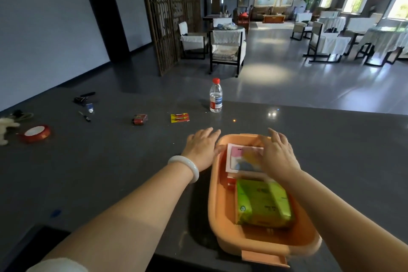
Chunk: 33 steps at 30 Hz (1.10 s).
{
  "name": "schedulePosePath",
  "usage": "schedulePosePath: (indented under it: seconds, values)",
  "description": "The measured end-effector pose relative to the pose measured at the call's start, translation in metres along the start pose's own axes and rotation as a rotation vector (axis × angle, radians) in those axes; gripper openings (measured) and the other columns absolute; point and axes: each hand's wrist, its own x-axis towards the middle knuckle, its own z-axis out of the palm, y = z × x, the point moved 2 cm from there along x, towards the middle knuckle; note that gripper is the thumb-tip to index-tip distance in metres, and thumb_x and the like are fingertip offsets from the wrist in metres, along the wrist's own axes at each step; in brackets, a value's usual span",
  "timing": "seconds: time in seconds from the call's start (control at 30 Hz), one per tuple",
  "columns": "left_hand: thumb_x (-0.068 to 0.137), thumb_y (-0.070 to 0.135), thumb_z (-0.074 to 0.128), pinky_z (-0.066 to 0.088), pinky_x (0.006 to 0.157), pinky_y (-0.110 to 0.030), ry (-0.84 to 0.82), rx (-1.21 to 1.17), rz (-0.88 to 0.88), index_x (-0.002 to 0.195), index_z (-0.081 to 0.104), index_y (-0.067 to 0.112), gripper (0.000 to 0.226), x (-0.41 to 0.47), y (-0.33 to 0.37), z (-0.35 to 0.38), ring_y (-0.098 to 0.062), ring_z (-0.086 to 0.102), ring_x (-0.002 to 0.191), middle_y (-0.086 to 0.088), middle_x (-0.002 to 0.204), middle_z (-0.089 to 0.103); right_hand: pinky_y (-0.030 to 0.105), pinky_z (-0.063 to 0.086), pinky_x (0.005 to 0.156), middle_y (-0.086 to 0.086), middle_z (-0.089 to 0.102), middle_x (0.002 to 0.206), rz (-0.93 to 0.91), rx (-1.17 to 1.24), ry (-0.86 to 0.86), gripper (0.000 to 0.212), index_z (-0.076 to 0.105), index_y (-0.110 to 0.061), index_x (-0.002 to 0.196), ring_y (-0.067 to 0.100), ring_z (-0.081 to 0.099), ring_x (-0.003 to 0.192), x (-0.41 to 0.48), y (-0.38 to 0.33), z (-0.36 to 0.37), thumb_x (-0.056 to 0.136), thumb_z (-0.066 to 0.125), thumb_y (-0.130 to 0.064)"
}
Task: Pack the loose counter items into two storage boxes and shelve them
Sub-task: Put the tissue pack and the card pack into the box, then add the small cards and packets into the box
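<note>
Orange storage box [265,247] sits on the dark worktop [110,161] right in front of me, its long side running away from me and its lid off. In the near half lies a green packet [262,203], flat on the bottom. A pink and white card [237,157] lies in the far half, and a small red item [230,181] is tucked against the left wall between the two; I cannot make out what it is.

My right hand [277,152] is spread over the card, fingers straight and loose, laid on it rather than gripping it. The picture is blurred there, so I cannot tell how firmly it presses. My left hand [202,148] lies flat just outside the far left corner of the box, fingers extended and holding nothing, with the thumb against the rim. A white bangle [185,166] is on that wrist.

Further off on the worktop, well apart from the box, stands a water bottle [216,96] with a red cap, upright. To its left lie a yellow battery pack [180,117] and a red battery pack [139,119]. Further left again are a pen [84,116], a small blue and white tube [90,107] and some black things [84,97] I cannot identify. A red tape roll [36,133] and a white plush toy [5,126] sit at the far left edge.
</note>
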Motion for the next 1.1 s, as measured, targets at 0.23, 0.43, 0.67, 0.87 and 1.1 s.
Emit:
schedulePosePath:
  seconds: [0.23,0.43,0.67,0.87,1.1]
  values:
    - [0.101,0.051,0.035,0.017,0.118,-0.052,-0.119,0.083,-0.196,0.156,0.016,0.023,0.065,-0.036,-0.061,-0.01,-0.026,0.009,0.15,-0.004,0.163,0.013,0.042,0.023,0.118,0.006,0.03,0.155,-0.23,0.051,-0.204,0.065,0.03,-0.021,0.149,0.026,0.022,0.145,0.025,-0.078,0.022,0.094,0.046,-0.053]
    - [0.101,0.053,0.033,0.014,0.119,-0.054,-0.177,0.091,-0.338,0.156,0.01,0.021,0.068,-0.064,-0.139,-0.02,-0.028,0.004,0.151,-0.004,0.164,0.008,0.039,0.023,0.116,0.006,0.025,0.157,-0.249,0.065,-0.381,0.068,0.025,-0.017,0.152,0.026,0.021,0.145,0.036,-0.142,0.04,0.096,0.047,-0.049]
    - [0.101,0.052,0.035,0.012,0.119,-0.054,-0.154,0.072,-0.4,0.156,0.01,0.019,0.069,-0.078,-0.243,-0.04,-0.029,0.003,0.151,-0.006,0.164,0.008,0.04,0.023,0.116,0.008,0.023,0.158,-0.295,0.061,-0.435,0.069,0.022,-0.019,0.152,0.027,0.019,0.146,0.065,-0.248,0.074,0.096,0.047,-0.049]
    - [0.101,0.051,0.036,0.01,0.119,-0.055,-0.127,0.055,-0.463,0.156,0.009,0.019,0.069,-0.094,-0.35,-0.064,-0.028,0.002,0.151,-0.006,0.164,0.007,0.041,0.025,0.115,0.01,0.027,0.156,-0.374,0.065,-0.433,0.066,0.024,-0.017,0.151,0.029,0.022,0.144,0.098,-0.371,0.108,0.097,0.046,-0.048]
    - [0.1,0.053,0.036,0.012,0.119,-0.054,-0.142,0.05,-0.623,0.156,0.008,0.02,0.071,-0.125,-0.453,-0.074,-0.028,0.004,0.151,-0.007,0.164,0.007,0.04,0.024,0.117,0.011,0.025,0.156,-0.463,0.058,-0.501,0.071,0.023,-0.013,0.152,0.03,0.022,0.144,0.122,-0.48,0.158,0.096,0.046,-0.051]
